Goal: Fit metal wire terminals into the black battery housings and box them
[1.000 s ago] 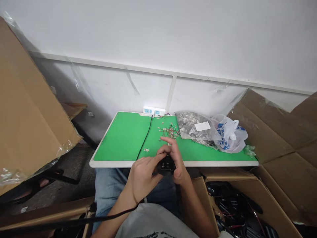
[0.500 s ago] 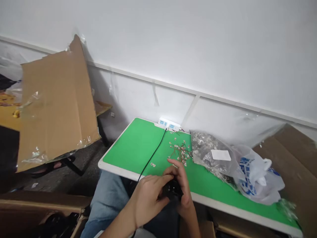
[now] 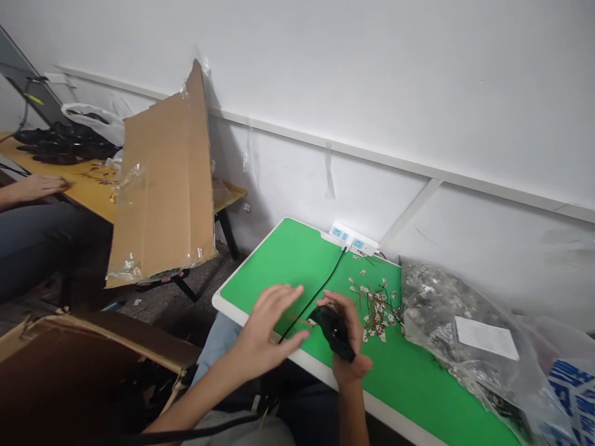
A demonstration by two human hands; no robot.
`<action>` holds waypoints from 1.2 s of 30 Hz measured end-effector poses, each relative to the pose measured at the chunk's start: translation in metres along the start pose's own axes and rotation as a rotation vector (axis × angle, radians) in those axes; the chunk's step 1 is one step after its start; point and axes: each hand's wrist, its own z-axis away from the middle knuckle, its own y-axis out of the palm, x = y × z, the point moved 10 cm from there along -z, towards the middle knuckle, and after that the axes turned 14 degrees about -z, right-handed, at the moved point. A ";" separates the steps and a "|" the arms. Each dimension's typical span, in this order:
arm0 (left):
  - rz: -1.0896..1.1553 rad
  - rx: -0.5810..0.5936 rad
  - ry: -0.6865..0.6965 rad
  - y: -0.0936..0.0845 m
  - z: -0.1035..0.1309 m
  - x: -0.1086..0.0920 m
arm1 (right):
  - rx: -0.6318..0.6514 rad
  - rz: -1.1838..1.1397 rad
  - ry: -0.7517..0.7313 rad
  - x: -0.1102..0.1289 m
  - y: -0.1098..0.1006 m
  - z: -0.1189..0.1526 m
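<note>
My right hand (image 3: 352,334) is wrapped round a black plastic part (image 3: 333,329) over the front edge of the green-topped table (image 3: 274,260). Just left of it, my left hand (image 3: 267,328) is spread, thumb and fingers apart, with nothing held between them. A black cable (image 3: 320,288) runs from the white power strip (image 3: 354,239) down behind my left hand. Small white pieces with thin red and black wires (image 3: 379,310) lie in a loose pile right of my right hand.
A clear bag of small parts (image 3: 437,310) lies at the right, beside a blue-and-white plastic bag (image 3: 574,387). A cardboard sheet (image 3: 162,186) stands at the left. An open carton (image 3: 106,334) is lower left. Another person's hand (image 3: 44,184) rests at a yellow table (image 3: 88,189).
My left hand has come away from the black part and opened, while my right hand keeps hold. The view has swung left, bringing the other person's hand into sight.
</note>
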 end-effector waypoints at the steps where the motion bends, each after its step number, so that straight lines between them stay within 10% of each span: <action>1: -0.097 -0.017 -0.073 -0.001 0.003 0.021 | -0.039 -0.025 -0.033 0.005 -0.007 0.000; 6: -0.462 0.079 -0.323 0.017 0.023 0.103 | -0.244 -0.069 -0.122 0.024 -0.047 0.008; 13: -0.373 -0.092 -0.150 0.027 0.040 0.083 | -0.433 -0.200 -0.059 0.014 -0.086 0.033; 21: -0.117 -0.152 -0.245 0.022 0.045 0.091 | -0.351 -0.161 -0.023 0.000 -0.076 0.030; 30: 0.502 -0.370 -0.901 0.016 0.067 0.158 | -0.340 -0.144 -0.072 0.007 -0.078 0.003; 36: 0.328 -0.091 -0.607 0.024 0.048 0.138 | -0.305 -0.154 -0.165 0.033 -0.075 -0.035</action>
